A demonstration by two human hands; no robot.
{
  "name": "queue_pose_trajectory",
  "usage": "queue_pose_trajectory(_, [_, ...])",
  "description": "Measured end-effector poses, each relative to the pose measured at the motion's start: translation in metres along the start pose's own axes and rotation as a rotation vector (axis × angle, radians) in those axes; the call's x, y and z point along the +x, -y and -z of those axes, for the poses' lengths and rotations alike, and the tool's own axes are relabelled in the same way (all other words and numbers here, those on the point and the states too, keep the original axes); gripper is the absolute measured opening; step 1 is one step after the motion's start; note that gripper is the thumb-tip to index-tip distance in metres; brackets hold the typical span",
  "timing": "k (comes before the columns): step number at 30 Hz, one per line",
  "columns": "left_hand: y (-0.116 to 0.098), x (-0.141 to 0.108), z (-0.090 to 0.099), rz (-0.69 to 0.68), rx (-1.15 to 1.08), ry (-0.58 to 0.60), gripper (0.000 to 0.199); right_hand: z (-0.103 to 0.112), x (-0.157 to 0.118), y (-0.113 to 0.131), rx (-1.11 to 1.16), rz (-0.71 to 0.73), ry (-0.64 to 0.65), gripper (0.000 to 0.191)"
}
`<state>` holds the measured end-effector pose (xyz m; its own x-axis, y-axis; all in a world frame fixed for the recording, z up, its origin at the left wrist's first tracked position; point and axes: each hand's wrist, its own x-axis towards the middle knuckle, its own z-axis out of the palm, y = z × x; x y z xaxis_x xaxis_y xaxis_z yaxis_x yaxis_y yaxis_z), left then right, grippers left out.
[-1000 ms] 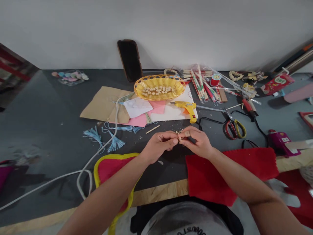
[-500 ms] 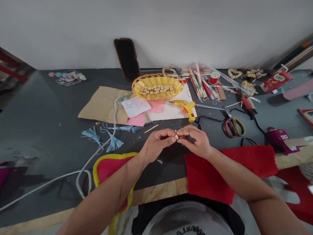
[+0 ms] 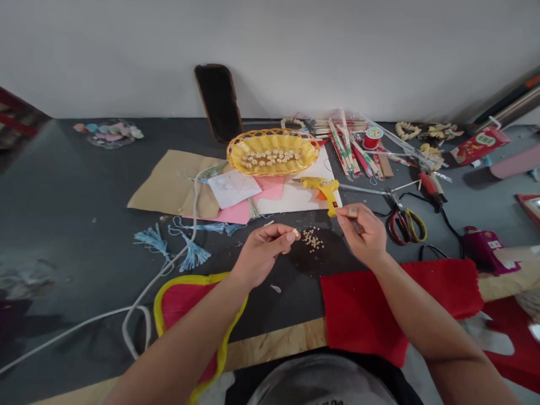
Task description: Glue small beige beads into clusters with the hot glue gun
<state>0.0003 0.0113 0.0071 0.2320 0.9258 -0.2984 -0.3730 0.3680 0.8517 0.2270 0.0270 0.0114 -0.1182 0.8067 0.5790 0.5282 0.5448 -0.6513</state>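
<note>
Between the thumb and forefinger of my left hand (image 3: 265,250) is a small cream-coloured beaded piece (image 3: 296,232), held just above the table. To its right lies a loose scatter of tiny pale beads (image 3: 313,241). My right hand (image 3: 363,233) has its thumb and fingertips closed at the lower end of the handle of a yellow glue gun (image 3: 323,188). The gun lies on its side over white paper (image 3: 301,198), nozzle to the left, with a clear glue stick out of its back. Behind it, a yellow woven basket (image 3: 273,170) holds several similar cream pieces.
Blue tassels (image 3: 196,254) and a white cord (image 3: 162,273) lie to the left. Scissors (image 3: 405,222) and a black cable are at the right, with wrapped sticks (image 3: 346,149) and a red thread spool (image 3: 373,138) behind. Red felt (image 3: 363,315) covers the front edge. A phone (image 3: 218,104) leans on the wall.
My hands have moved apart. The right hand has gone right and up to the glue gun's handle, while the left keeps the beaded piece, uncovering the loose beads.
</note>
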Motion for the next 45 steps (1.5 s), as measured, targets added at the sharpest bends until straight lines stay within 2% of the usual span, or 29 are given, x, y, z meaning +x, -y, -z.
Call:
queue_pose_trajectory(6, [0.001, 0.004, 0.005, 0.017, -0.11, -0.016, 0.017, 0.003, 0.008, -0.019, -0.252, -0.087, 0.105, 0.016])
queue_pose_trajectory(10, [-0.002, 0.006, 0.007, 0.004, -0.151, -0.058, 0.018, -0.002, 0.018, -0.029, -0.368, -0.191, 0.231, 0.027])
queue_pose_trajectory(17, [-0.003, 0.006, 0.004, 0.032, -0.137, -0.046, 0.021, -0.007, 0.049, -0.021, -0.524, -0.461, 0.514, 0.046])
queue_pose_trajectory(21, [0.001, 0.006, 0.0, 0.051, -0.09, -0.025, 0.023, -0.013, 0.06, -0.026, -0.516, -0.558, 0.514, 0.051])
queue_pose_trajectory(24, [0.003, 0.006, -0.001, 0.031, -0.051, -0.013, 0.024, -0.01, 0.059, -0.029, -0.464, -0.542, 0.489, 0.044])
queue_pose_trajectory(26, [0.003, 0.005, -0.002, 0.016, -0.041, -0.005, 0.023, 0.004, 0.055, -0.019, -0.447, -0.46, 0.473, 0.037])
queue_pose_trajectory(28, [0.003, 0.005, -0.002, 0.0, -0.046, 0.005, 0.021, 0.03, 0.046, 0.002, -0.426, -0.306, 0.475, 0.027])
queue_pose_trajectory(29, [0.003, 0.004, -0.002, -0.007, -0.05, 0.008, 0.02, 0.047, 0.038, 0.015, -0.384, -0.236, 0.517, 0.02])
queue_pose_trajectory(32, [0.002, 0.005, -0.002, -0.016, -0.052, 0.012, 0.019, 0.094, 0.001, 0.048, -0.197, -0.17, 0.914, 0.013])
queue_pose_trajectory(33, [0.002, 0.005, -0.002, -0.008, -0.056, 0.02, 0.019, 0.105, -0.016, 0.054, -0.215, -0.169, 1.0, 0.018])
queue_pose_trajectory(34, [0.002, 0.005, -0.002, 0.007, -0.059, 0.022, 0.019, 0.112, -0.035, 0.055, -0.275, -0.145, 1.017, 0.027])
queue_pose_trajectory(35, [0.002, 0.006, -0.003, 0.021, -0.062, 0.02, 0.02, 0.116, -0.054, 0.053, -0.357, -0.13, 1.006, 0.032])
queue_pose_trajectory(36, [0.002, 0.006, -0.003, 0.03, -0.055, 0.021, 0.02, 0.117, -0.073, 0.047, -0.427, -0.124, 0.951, 0.027])
queue_pose_trajectory(37, [0.002, 0.006, -0.004, 0.037, -0.05, 0.021, 0.02, 0.116, -0.09, 0.04, -0.472, -0.113, 0.877, 0.013])
queue_pose_trajectory(38, [0.002, 0.006, -0.005, 0.032, -0.046, 0.02, 0.021, 0.113, -0.105, 0.032, -0.477, -0.07, 0.811, 0.011])
queue_pose_trajectory(40, [0.002, 0.007, -0.005, 0.027, -0.042, 0.012, 0.021, 0.105, -0.127, 0.017, -0.514, 0.012, 0.66, 0.019])
queue_pose_trajectory(43, [0.002, 0.007, -0.005, 0.021, -0.031, 0.003, 0.021, 0.098, -0.136, 0.006, -0.585, 0.059, 0.491, 0.021])
queue_pose_trajectory(45, [0.002, 0.007, -0.004, 0.01, -0.019, 0.002, 0.02, 0.098, -0.133, 0.006, -0.511, 0.083, 0.482, 0.018])
